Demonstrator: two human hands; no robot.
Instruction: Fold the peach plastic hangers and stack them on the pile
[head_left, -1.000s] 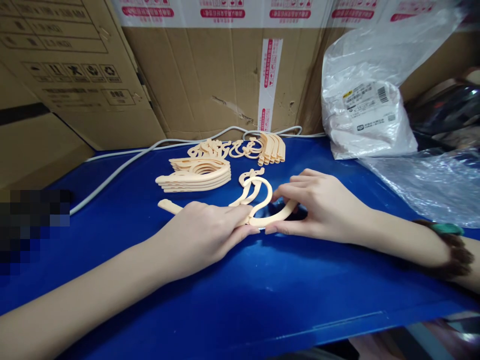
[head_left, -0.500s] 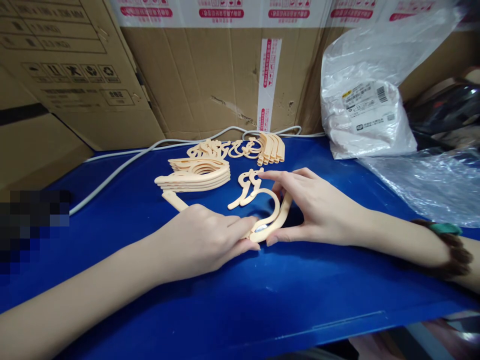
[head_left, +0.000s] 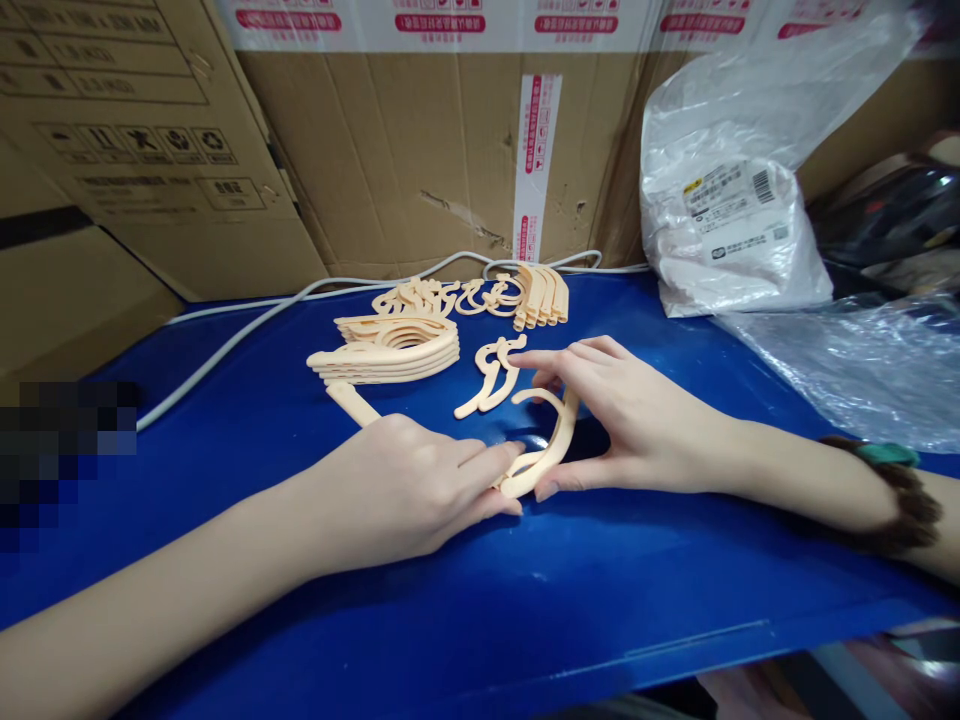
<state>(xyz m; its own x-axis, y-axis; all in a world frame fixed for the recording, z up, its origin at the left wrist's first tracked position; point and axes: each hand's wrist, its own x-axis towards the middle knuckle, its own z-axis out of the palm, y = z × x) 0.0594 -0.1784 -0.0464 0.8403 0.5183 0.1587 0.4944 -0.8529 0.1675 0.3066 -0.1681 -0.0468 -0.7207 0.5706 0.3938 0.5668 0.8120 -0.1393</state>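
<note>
A cream plastic folding clothes hanger (head_left: 553, 452) is held between both hands above the blue table. My left hand (head_left: 420, 490) is closed around its middle, finger and thumb pinching near the joint. One arm of the hanger sticks out past the knuckles at the upper left; the part under the palm is hidden. My right hand (head_left: 622, 415) curves around the other arm, thumb low and fingers high. The curved hook lies beside that arm, its tip free. Just beyond the right fingertips rest two loose hanger hooks (head_left: 491, 375).
Behind the hands sits a stack of folded hangers (head_left: 397, 350). Farther back are a pile of loose hooks (head_left: 416, 297) and several hanger arms (head_left: 541, 297). A white cable (head_left: 247, 355) crosses the blue table (head_left: 465, 630). Cardboard boxes (head_left: 420, 150) and a plastic bag (head_left: 739, 230) stand behind.
The hook has turned toward the right-hand arm of the hanger and now shows a narrower curve. Both hands keep their hold and have barely shifted.
</note>
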